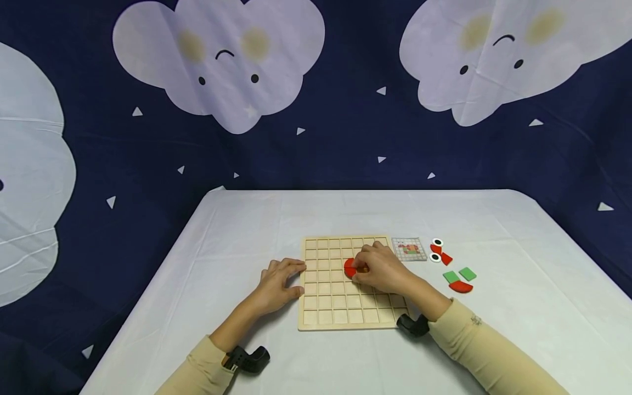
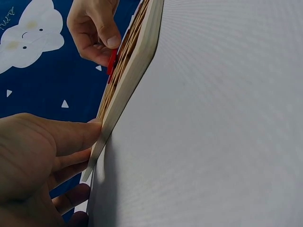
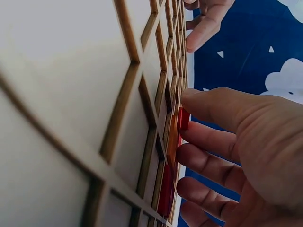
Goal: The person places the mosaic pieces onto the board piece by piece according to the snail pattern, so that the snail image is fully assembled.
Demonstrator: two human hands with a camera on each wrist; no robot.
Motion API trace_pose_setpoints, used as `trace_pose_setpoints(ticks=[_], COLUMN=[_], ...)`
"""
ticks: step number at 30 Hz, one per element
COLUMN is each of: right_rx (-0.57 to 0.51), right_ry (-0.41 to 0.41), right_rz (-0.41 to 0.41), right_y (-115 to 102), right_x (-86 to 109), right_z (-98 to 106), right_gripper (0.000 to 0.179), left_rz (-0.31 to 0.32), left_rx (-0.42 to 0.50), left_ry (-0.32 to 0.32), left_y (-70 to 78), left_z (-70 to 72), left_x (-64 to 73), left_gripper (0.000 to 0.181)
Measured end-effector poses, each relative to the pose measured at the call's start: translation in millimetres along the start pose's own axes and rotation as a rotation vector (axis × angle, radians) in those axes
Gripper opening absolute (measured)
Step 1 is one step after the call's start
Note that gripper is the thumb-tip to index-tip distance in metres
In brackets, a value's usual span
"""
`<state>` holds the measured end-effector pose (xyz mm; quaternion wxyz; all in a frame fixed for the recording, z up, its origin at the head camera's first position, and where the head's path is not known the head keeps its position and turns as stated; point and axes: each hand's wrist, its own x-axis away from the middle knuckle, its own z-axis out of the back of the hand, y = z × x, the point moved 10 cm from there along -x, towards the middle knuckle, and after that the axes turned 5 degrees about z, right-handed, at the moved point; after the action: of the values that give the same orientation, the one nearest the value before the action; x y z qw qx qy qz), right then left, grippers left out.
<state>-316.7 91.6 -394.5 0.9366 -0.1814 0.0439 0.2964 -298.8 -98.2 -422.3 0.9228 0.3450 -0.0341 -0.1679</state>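
A wooden grid board [image 1: 326, 317] lies on the white-covered table. My left hand [image 1: 278, 285] rests at the board's left edge; its thumb and fingertips touch the rim, the fingers fairly straight. Over the board's middle, my right hand [image 1: 382, 267] pinches a red piece [image 3: 184, 118] between thumb and index finger. In the left wrist view that red piece [image 2: 112, 61] stands tilted at the grid surface. An orange piece [image 3: 171, 142] and another red piece [image 3: 165, 191] sit in grid cells beside the right fingers. The right hand hides part of the board in the head view.
A pattern card [image 1: 409, 249] lies at the board's upper right. Farther right are white eye discs [image 1: 437, 242], small red pieces [image 1: 446, 259], green squares [image 1: 467, 274] and a curved red piece [image 1: 461, 287]. A dark blue cloth with clouds hangs behind the table.
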Motion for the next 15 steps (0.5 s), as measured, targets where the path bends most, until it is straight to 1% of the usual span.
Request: trace_pose_setpoints(ticks=[4, 11, 15], right_rx=[0.008, 0.010, 0.005], right_ry=[0.007, 0.011, 0.020], right_rz=[0.007, 0.008, 0.007], right_y=[0.2, -0.6, -2.2], right_x=[-0.9, -1.1, 0.7], right_z=[-0.6, -0.4, 3.8], right_gripper=[0.020, 0.021, 0.022], left_rz=[0.001, -0.012, -0.012], left_rx=[0.009, 0.003, -0.001], left_ry=[-0.008, 0.003, 0.009], left_y=[0.6, 1.7, 1.2], left_z=[0.4, 0.7, 0.2], left_x=[0.5, 0.3, -0.2], left_gripper=[0.048, 0.047, 0.046])
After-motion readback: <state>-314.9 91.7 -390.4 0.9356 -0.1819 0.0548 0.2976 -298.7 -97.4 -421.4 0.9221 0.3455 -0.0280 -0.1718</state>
